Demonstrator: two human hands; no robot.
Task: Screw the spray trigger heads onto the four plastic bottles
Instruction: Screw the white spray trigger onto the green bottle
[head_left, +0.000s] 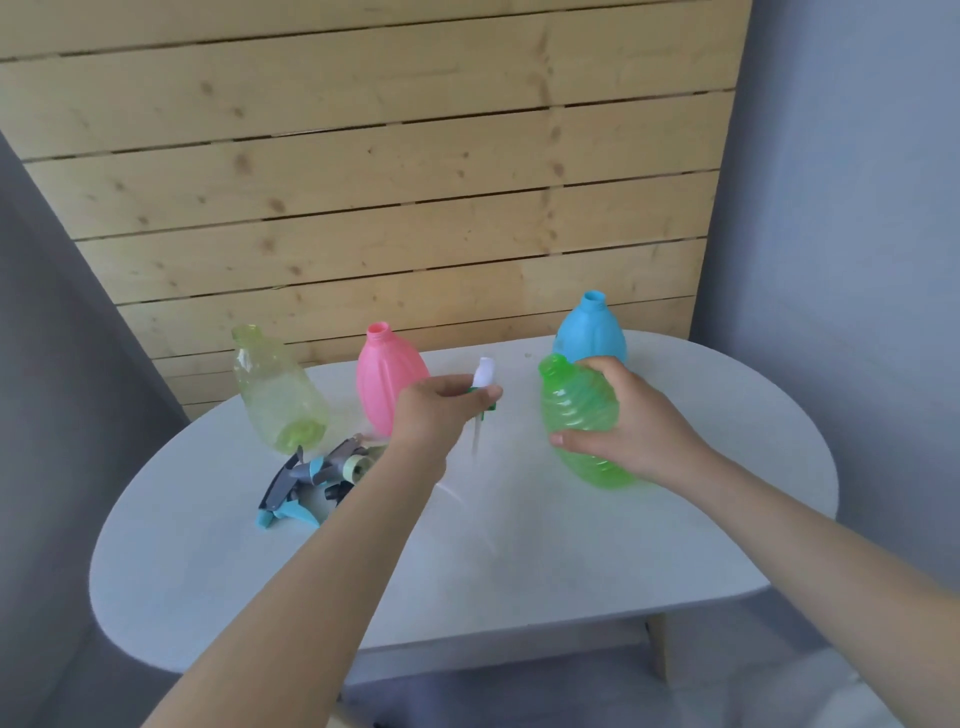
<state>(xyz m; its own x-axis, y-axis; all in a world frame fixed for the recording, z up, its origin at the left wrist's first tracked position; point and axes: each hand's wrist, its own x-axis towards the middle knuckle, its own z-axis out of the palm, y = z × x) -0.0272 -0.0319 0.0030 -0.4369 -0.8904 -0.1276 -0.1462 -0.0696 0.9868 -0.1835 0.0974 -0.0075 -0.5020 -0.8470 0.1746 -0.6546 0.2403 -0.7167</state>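
Note:
My right hand (631, 421) grips a ribbed green bottle (582, 415), tilted with its open neck pointing up and left, lifted off the table. My left hand (439, 410) is shut on a white and green spray trigger head (484, 376), whose thin dip tube hangs down below my fingers. The trigger head is just left of the green bottle's neck, apart from it. A pale yellow bottle (275, 389), a pink bottle (387, 379) and a blue bottle (592, 330) stand open-necked along the back of the table.
A pile of spray trigger heads (317, 478), grey, blue and pale green, lies on the white oval table (519, 571) below the yellow bottle. A wooden slat wall rises right behind the table. Grey walls flank both sides.

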